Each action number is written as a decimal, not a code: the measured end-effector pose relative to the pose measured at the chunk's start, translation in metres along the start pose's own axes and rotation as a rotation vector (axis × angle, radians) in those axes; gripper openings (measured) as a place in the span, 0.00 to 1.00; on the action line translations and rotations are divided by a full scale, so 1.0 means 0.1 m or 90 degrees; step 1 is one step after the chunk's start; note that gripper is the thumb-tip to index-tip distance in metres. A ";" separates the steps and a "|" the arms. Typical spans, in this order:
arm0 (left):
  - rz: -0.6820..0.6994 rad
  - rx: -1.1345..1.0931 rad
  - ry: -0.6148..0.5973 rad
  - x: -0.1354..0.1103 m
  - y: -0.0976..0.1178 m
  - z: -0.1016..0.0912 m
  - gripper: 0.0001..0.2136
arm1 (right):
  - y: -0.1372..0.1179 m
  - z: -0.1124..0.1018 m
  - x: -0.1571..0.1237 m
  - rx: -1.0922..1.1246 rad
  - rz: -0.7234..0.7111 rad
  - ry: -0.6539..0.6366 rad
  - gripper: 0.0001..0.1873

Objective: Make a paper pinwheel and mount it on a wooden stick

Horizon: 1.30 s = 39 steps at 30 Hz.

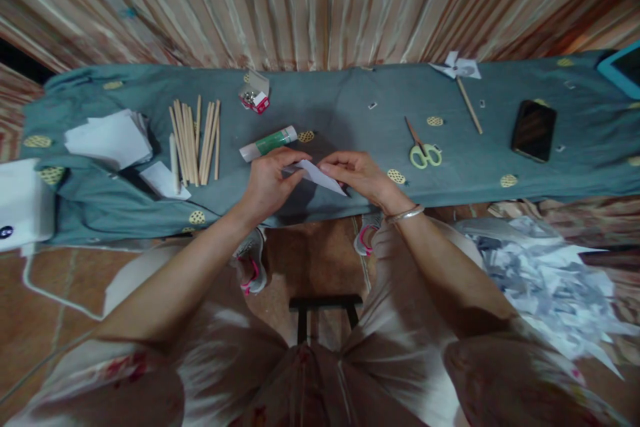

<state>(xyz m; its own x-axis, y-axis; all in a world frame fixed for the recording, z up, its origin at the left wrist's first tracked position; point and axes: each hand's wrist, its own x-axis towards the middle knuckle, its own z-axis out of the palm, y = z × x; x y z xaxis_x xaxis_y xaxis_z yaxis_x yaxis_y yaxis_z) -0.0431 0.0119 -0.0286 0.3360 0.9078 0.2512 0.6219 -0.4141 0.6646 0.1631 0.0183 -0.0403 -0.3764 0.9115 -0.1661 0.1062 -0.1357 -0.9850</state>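
A piece of white paper [325, 180] sits at the centre of the frame, held just over the near edge of the bench [345, 93]. The left hand [273, 179] pinches its left end between thumb and fingers; the right hand [353, 172] grips its upper edge the same way.

The likeliest trouble is a crooked crease or a small tear, should the two hands pull unevenly on so thin a sheet. A slip could also drop it to the floor [315, 257], since the bench edge is so near. The glue stick [269, 143] lies just above the left hand, so a careless knuckle might set it rolling.

The bench is long and narrow, draped in blue-green cloth with yellow pineapple prints; the cloth ruffles at the left of the frame, where loose things may sit unevenly. Pleated, striped curtains [320, 7] fill the top of the frame. Below, the floor is brownish tile, and a heap of paper scraps [555, 287] spreads at the lower right.
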 end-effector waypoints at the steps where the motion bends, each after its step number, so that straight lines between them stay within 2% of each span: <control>1: 0.003 -0.006 0.002 0.00 0.00 0.01 0.10 | 0.00 0.01 0.00 0.003 -0.003 -0.004 0.26; 11: 0.012 -0.029 -0.008 -0.02 -0.09 0.06 0.12 | 0.05 0.01 0.03 -0.017 -0.014 -0.018 0.21; 18: 0.056 -0.004 0.014 -0.04 -0.13 0.07 0.19 | 0.07 0.03 0.04 -0.015 -0.014 -0.036 0.18; 23: 0.117 -0.030 0.037 -0.07 -0.15 0.08 0.10 | 0.12 0.02 0.07 -0.033 -0.025 -0.018 0.14; 27: 0.152 -0.041 0.054 -0.08 -0.13 0.04 0.05 | 0.15 -0.02 0.09 -0.081 -0.029 0.073 0.10; 30: 0.164 0.030 0.029 -0.09 -0.11 -0.02 0.08 | 0.16 -0.07 0.10 -0.095 -0.004 0.149 0.07; 33: 0.210 0.177 -0.024 -0.11 -0.07 -0.03 0.12 | 0.18 -0.09 0.09 -0.074 0.017 0.182 0.05; 36: 0.252 0.295 -0.078 -0.15 -0.02 0.02 0.11 | 0.21 -0.09 0.05 -0.115 0.010 0.178 0.13; 39: 0.275 0.357 -0.123 -0.18 0.04 0.07 0.09 | 0.22 -0.11 -0.02 -0.249 -0.018 0.173 0.21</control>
<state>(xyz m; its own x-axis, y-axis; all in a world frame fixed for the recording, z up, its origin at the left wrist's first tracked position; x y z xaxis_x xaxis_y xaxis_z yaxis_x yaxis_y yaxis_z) -0.0421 -0.0066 -0.0354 0.7201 0.6486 0.2464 0.6562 -0.7520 0.0616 0.1758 0.0179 -0.0609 -0.1352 0.9883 -0.0707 0.4576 -0.0010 -0.8891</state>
